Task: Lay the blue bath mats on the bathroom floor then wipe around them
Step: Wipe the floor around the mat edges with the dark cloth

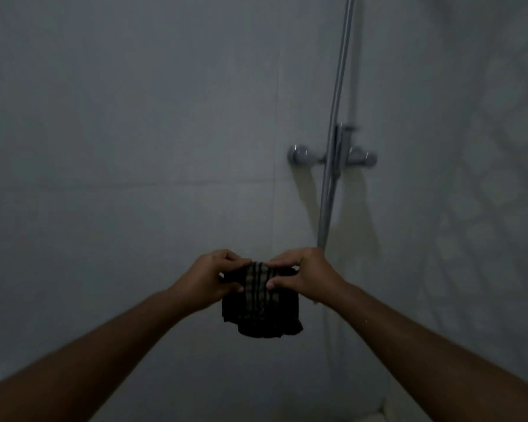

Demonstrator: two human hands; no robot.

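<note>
Chrome shower mixer (360, 156), riser pipe (337, 95), tiled wall (134, 117)

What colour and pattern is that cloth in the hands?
The cloth looks black or very dark, with pale stripes down its middle; the head view shows it, dimly lit.

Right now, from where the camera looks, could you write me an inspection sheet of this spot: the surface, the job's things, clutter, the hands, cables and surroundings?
Surface: a grey tiled wall fills most of the view; the floor is barely in frame.
Job's things: a dark striped cloth hangs in front of the wall; no blue bath mats in view.
Clutter: nothing seen.
Grippers: the left hand and the right hand both pinch the cloth's top edge, close together.
Cables: nothing seen.
Surroundings: a shower pipe runs up the wall, with a mixer tap across it; a patterned wall stands to the right; the light is dim.
</note>
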